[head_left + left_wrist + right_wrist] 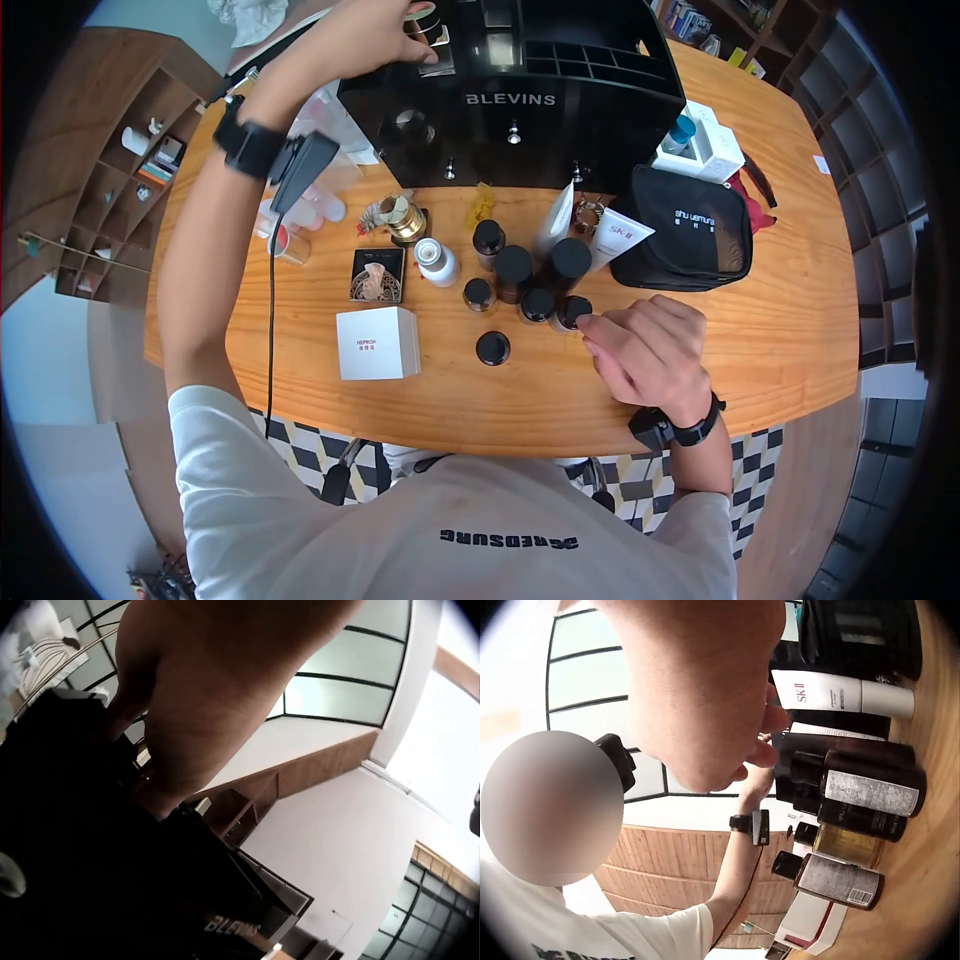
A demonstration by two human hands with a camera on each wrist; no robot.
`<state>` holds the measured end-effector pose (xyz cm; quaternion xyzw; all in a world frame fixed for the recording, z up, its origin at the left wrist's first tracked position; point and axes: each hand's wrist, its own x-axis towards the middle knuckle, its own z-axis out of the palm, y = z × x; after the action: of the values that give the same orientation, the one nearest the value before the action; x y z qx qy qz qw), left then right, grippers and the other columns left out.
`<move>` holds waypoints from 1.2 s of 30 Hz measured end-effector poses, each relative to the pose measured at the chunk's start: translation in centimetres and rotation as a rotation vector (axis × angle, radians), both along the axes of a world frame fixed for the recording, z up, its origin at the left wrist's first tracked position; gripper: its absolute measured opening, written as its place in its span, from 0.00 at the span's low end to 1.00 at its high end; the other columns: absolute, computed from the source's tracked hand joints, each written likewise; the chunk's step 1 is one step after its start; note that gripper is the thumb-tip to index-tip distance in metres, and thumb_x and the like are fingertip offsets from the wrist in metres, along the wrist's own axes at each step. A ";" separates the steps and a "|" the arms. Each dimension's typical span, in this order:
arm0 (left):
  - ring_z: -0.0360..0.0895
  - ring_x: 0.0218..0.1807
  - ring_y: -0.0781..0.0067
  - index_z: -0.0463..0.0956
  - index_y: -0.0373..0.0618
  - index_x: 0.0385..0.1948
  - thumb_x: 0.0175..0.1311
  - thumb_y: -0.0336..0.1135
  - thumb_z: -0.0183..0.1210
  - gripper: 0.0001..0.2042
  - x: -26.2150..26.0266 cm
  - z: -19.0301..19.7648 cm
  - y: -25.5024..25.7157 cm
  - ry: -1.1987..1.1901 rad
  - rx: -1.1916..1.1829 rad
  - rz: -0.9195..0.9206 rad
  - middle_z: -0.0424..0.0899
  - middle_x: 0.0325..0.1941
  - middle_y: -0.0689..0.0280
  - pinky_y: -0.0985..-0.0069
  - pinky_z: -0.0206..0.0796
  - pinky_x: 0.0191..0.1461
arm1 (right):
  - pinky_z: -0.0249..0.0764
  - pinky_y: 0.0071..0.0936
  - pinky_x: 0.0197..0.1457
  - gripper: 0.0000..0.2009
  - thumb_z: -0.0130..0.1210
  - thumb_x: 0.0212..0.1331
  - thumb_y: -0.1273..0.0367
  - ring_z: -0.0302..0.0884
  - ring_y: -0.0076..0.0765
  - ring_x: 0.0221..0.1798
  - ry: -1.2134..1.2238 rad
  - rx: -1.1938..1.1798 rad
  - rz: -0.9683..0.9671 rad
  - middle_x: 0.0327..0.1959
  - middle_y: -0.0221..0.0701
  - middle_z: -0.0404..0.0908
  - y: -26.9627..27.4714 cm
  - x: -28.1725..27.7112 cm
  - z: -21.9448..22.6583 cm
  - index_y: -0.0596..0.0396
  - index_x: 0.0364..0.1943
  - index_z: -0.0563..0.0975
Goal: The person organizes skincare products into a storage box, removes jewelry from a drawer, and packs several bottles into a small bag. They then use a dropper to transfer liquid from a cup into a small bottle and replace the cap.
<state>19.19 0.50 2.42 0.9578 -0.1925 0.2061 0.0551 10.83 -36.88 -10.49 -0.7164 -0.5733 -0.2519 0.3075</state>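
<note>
At the top left of the black BLEVINS box, my left hand grips a small round jar between thumb and fingers, over an upper compartment. In the left wrist view the left hand reaches down behind the dark box, and its fingertips are mostly hidden. My right hand, fingers loosely curled, hovers beside a small black-capped bottle; whether a fingertip touches the cap is unclear. The right wrist view shows this hand near several dark bottles and the white SK-II tube, with nothing visible in its grasp.
Behind the bottles stand white tubes. A black pouch and a white box are to the right. Left of the bottles are a white HEPBOA box, a square compact, a white bottle and a gold jar.
</note>
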 end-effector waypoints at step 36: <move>0.85 0.48 0.47 0.79 0.43 0.43 0.59 0.45 0.70 0.19 6.0 0.2 1.9 0.188 0.027 0.449 0.88 0.40 0.51 0.55 0.74 0.52 | 0.66 0.23 0.22 0.09 0.70 0.50 0.74 0.73 0.26 0.20 0.036 -0.061 -0.007 0.20 0.24 0.75 0.4 0.3 -0.3 0.54 0.36 0.84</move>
<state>25.21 2.36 2.64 0.9922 0.0286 0.1207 0.0129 11.14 -36.47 -10.79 -0.7319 -0.5725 -0.2227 0.2949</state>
